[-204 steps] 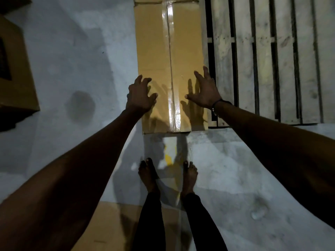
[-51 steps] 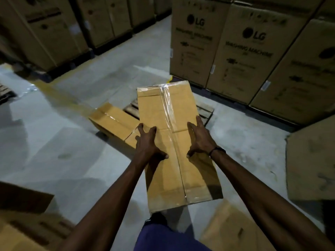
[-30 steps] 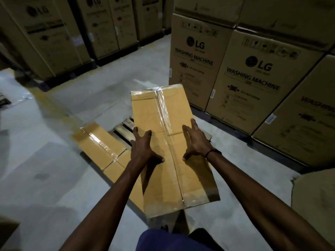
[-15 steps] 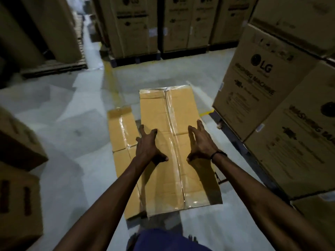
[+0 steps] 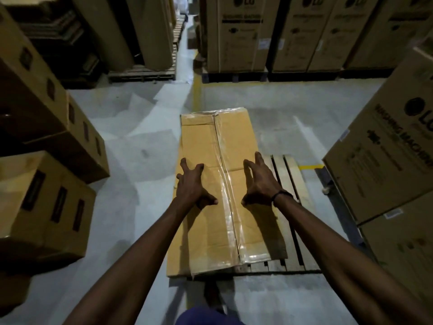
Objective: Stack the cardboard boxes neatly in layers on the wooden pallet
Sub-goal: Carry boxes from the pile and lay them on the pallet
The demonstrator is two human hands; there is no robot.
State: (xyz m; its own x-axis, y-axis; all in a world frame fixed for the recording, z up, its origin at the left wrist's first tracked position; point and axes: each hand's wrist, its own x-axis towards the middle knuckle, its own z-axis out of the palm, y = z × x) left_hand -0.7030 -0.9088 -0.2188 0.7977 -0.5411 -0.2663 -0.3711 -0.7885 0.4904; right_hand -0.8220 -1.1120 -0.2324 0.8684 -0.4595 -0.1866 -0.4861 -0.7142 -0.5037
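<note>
While gripping the cardboard box [image 5: 199, 141] at about the middle of its length, holding it just above a lower box [image 5: 174, 254] of the same kind. Left hand [image 5: 193, 187] curled over the left long edge, thumb flat on the top face; right hand [image 5: 260, 184] curled over the right long edge in the same way, thumb also on top. Both equally far forward, so neither nearer to the far end. Long axis of the carried box straight away from the body, along the tape seam [image 5: 225, 184] and parallel to the slats of the wooden pallet [image 5: 289, 184]. Lower box already on the left side of the pallet, lined up the same way, with bare slats to the right of it. Probably needs only lowering straight down, with no turning. Worth watching the left edges: seems shifted a little to the right of the lower box. Cannot tell whether already touching underneath, or whether the far end goes past the pallet.
</note>
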